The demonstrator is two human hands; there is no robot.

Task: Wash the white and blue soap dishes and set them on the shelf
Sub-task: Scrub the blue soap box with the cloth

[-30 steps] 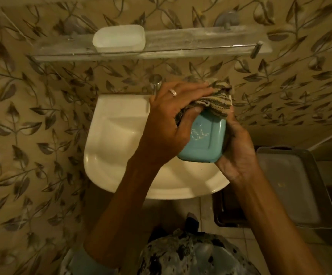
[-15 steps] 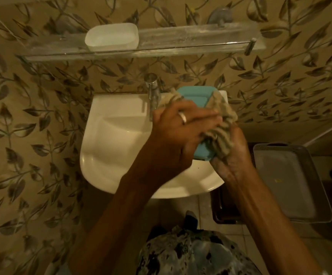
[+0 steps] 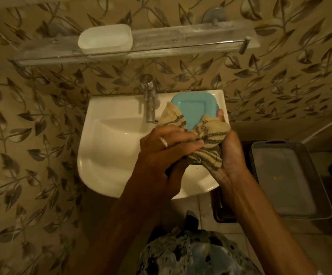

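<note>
Above the sink [image 3: 105, 175], the right hand [image 3: 230, 161] clasps the blue soap dish [image 3: 193, 108], thumb on its rim; the left hand [image 3: 161, 153] clutches the striped cloth [image 3: 208, 133] wrapped round the dish's lower half.

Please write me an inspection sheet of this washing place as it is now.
Surface: white sink, tap at its back.
Job's things: white soap dish on the glass shelf; blue soap dish held over the sink, partly wrapped in a striped cloth.
Clutter: grey tray right of the sink.
Hands: left hand grips the cloth; right hand holds dish and cloth.
Cables: nothing seen.
Surroundings: leaf-patterned wall tiles.
</note>
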